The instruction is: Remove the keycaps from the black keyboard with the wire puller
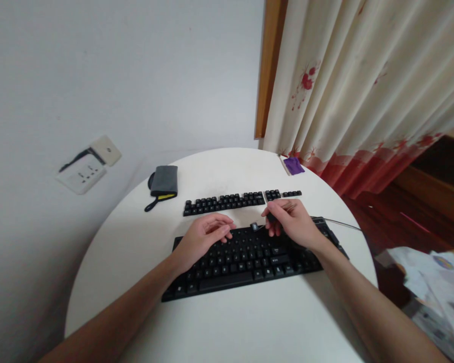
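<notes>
Your right hand (293,222) was closed on a slim wire keycap puller (271,217), thumb and fingers pinching its dark grip while a thin metal part stuck out behind the knuckles. At the puller's wire end, between your two hands, was a single black keycap (254,226), just above the keyboard's back edge; whether it was hooked on the wire or only beside it, I couldn't tell. Your left hand (202,237) hung loosely curled over the left part of the keyboard, its thumb and fingers slightly apart.

Beneath both your hands lay the black keyboard (245,264), set a little aslant on the round white counter (113,262), its space bar towards you. Its lower rows carried keys, though your hands hid part of the upper section. A cable (342,222) ran from behind its right end towards the counter's edge.

Just beyond the keyboard, you had loose black keycaps (230,202) lined up in a long band, with shorter groups at its right end. Farther off to the left sat a grey pouch (164,180) with a dark loop and a yellow edge; at the far right lay a small purple packet (293,165), near the floral curtain (325,101). A socket (82,174) was on the wall at your left.
</notes>
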The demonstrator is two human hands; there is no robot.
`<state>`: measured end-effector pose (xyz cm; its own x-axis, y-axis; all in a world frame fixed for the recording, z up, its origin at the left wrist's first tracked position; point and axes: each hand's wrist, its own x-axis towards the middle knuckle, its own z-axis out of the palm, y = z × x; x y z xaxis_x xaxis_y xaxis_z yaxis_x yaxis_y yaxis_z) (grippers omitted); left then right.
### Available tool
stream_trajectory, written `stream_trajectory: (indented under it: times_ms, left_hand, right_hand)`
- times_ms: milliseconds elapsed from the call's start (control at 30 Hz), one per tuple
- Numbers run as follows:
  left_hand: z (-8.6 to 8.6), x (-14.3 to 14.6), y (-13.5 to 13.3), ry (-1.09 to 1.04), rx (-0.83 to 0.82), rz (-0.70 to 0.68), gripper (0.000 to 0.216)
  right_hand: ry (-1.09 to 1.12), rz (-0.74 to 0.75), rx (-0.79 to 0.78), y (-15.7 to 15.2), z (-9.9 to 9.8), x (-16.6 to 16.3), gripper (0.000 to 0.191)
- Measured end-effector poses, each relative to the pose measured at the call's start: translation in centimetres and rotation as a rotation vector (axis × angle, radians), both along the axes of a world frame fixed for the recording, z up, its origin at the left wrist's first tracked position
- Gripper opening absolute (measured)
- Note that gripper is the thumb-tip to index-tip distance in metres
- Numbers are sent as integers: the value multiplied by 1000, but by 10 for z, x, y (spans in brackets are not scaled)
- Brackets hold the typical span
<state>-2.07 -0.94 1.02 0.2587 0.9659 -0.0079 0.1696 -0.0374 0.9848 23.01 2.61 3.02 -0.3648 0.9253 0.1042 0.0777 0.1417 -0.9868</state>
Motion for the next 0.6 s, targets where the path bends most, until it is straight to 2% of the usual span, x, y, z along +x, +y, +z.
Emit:
stream_trajectory:
  times_ms: [100, 267, 433, 600]
  left_hand:
    - [-1, 0, -2, -15, -26, -46, 27]
    - [-5, -2, -1, 3, -14, -27, 27]
    - [-4, -2, -2, 19, -48, -8, 21]
    - [-2, -1, -3, -14, -52, 52, 21]
  right_hand:
    - [47, -16, 51, -14, -11, -23, 40]
    - [9, -23, 117, -29, -20, -43, 37]
    - [-72, -16, 196, -35, -21, -49, 34]
    - [-237, -34, 388, -39, -14, -49, 35]
